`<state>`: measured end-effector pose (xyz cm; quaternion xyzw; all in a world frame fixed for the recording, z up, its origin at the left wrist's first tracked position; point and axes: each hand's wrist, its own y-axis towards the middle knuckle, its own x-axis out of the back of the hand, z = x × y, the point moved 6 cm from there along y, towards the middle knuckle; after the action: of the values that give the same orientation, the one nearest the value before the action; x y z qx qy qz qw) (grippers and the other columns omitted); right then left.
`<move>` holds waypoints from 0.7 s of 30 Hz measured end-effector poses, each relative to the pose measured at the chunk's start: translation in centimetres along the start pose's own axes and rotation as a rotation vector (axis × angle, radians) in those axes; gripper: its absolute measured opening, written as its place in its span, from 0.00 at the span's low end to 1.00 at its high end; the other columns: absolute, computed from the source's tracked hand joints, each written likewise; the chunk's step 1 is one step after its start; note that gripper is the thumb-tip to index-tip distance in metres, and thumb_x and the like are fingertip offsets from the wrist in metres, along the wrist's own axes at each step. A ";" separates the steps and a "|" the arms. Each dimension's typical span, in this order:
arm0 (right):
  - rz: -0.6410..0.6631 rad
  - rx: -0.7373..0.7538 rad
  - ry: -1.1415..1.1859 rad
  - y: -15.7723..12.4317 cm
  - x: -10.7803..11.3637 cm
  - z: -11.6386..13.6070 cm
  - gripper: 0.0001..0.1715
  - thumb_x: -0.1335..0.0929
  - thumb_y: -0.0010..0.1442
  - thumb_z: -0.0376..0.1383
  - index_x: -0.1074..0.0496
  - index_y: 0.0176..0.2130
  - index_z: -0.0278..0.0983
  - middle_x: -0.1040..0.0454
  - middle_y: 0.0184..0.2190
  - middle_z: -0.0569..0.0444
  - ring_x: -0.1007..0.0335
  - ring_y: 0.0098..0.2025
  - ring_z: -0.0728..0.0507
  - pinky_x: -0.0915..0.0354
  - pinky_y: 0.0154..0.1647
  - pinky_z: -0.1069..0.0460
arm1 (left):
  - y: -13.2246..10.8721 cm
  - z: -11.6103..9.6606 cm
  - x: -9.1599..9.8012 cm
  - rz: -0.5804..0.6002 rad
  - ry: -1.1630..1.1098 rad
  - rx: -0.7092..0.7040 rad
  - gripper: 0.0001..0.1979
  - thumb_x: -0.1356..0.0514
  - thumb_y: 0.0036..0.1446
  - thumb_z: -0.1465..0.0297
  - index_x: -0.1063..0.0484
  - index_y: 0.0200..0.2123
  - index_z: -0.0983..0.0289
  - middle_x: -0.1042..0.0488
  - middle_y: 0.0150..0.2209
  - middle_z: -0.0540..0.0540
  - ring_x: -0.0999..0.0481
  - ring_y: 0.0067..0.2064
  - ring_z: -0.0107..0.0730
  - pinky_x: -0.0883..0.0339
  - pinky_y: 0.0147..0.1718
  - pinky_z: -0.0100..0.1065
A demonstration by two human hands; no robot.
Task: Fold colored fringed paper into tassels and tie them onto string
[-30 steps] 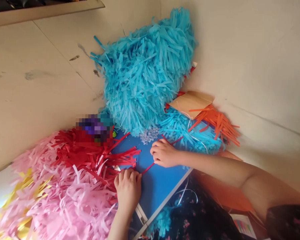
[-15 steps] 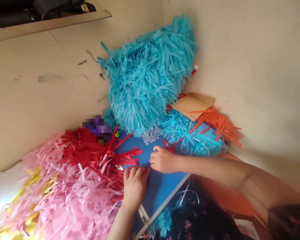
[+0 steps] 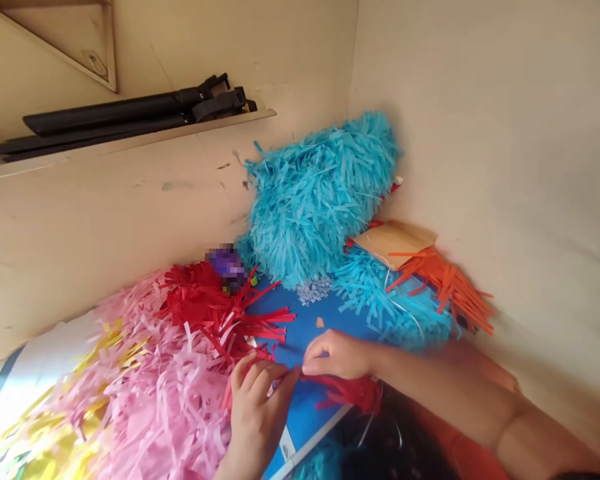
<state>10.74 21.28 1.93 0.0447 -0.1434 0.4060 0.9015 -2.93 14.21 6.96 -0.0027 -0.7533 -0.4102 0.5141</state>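
Because the bunch of red paper strips [image 3: 353, 393] hangs over the near edge of a blue board [image 3: 310, 327], both hands work close together just above that edge. The right hand [image 3: 337, 355] comes in from the right; its fingers [image 3: 325, 348] are pressed together and, with the thumb, they seem to pinch the strips at the end of the bunch. The left hand [image 3: 257, 407] comes from the near side, with its fingers a little spread and curved, and its fingertips [image 3: 289, 379] touch the same red strips just beside the right hand. Part of this grip is hidden, so I cannot tell exactly how it holds them. Held between two hands like this, the strips seem kept together.

On the board, farther from the hands, lie a small tan paper scrap [image 3: 320, 322] and a heap of clear small pieces [image 3: 314, 291]. To the left there is a red paper fringe [image 3: 200, 307], touching a pink paper fringe [image 3: 150, 407] with yellow strips [image 3: 100, 353]. At the far side, a large turquoise paper fringe [image 3: 320, 200], a smaller turquoise fringe [image 3: 395, 313], orange paper strips [image 3: 447, 287] and a brown card [image 3: 393, 241] lie against the cream wall [image 3: 505, 133].
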 end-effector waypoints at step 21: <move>-0.544 -0.057 0.818 -1.8 -5.0 -0.4 0.17 0.22 0.50 0.46 0.26 0.28 0.37 0.30 0.25 0.58 0.36 0.23 0.51 0.39 0.25 0.55 | -3.7 -1.0 -1.1 -0.174 -0.447 0.577 0.11 0.38 0.60 0.70 0.19 0.44 0.55 0.17 0.38 0.55 0.17 0.37 0.37 0.23 0.38 0.32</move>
<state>9.07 16.60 0.13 -0.1073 0.2283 0.1359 0.9581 -3.28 11.60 3.96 0.1167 -0.9289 -0.2126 0.2798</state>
